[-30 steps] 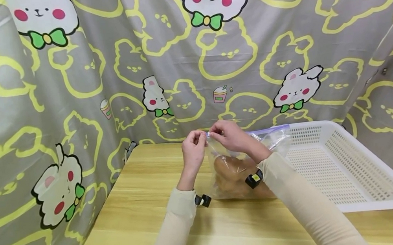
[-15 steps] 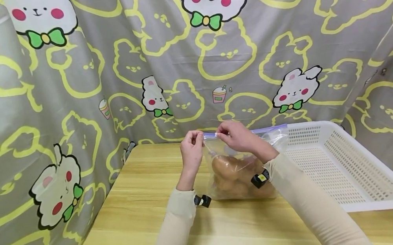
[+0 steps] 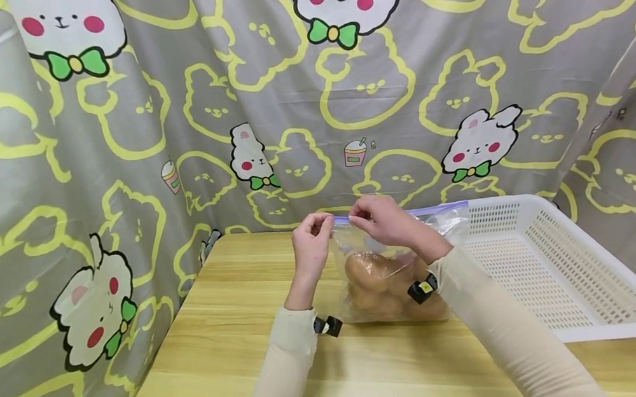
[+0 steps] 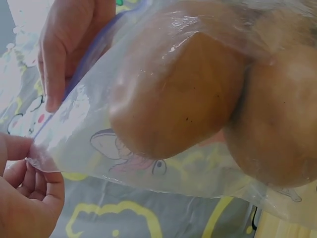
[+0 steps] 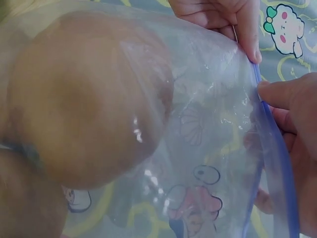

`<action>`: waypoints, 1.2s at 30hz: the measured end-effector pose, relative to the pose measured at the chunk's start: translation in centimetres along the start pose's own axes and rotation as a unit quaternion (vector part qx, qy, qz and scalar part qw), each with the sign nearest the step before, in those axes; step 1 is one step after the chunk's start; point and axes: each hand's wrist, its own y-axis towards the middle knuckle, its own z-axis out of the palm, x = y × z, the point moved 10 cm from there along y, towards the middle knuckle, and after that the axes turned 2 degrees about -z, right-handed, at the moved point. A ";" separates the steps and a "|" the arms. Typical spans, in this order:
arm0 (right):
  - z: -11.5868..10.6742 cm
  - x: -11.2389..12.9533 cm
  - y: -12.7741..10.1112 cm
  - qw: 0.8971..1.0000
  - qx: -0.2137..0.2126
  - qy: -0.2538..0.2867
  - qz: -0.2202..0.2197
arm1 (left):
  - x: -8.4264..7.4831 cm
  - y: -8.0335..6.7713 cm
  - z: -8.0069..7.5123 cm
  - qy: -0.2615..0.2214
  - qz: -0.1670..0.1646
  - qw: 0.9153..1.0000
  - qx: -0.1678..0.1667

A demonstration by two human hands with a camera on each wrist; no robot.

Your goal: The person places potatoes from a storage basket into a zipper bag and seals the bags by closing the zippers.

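Observation:
A clear zip bag (image 3: 351, 240) with a purple-blue zip strip stands on the table, holding several brown, potato-like lumps (image 3: 374, 276). At its top left corner, my left hand (image 3: 312, 240) pinches the edge between thumb and fingers. Slightly to the right, my right hand (image 3: 383, 221) pinches the zip strip (image 5: 281, 158); part of its fingers is behind the bag in the right wrist view. There, the two rims of the bag's mouth stand apart on the side away from my left hand. Smooth skin with small dark specks shows on one lump (image 4: 183, 94) through the plastic.
A white perforated plastic basket (image 3: 604, 247) stands to the right, just behind the bag's right end. The wooden table (image 3: 207, 362) extends left and in front. A grey patterned curtain (image 3: 285, 99) hangs along the back and sides.
My right hand has slid a short way right along the zip strip, away from my left hand, then stayed about there. My left hand keeps its pinch on the corner.

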 end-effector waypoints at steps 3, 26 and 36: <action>-0.4 0.0 -0.3 1.000 -0.009 -0.019 -0.015 | -0.3 0.0 0.1 0.009 0.010 1.000 -0.001; -3.6 -1.6 -3.1 0.997 -0.036 -0.068 -0.023 | -0.4 0.0 0.0 0.012 0.027 1.000 -0.009; -5.2 -3.4 -4.6 0.995 -0.054 -0.078 -0.011 | -0.2 0.0 -0.3 0.013 0.029 0.999 -0.012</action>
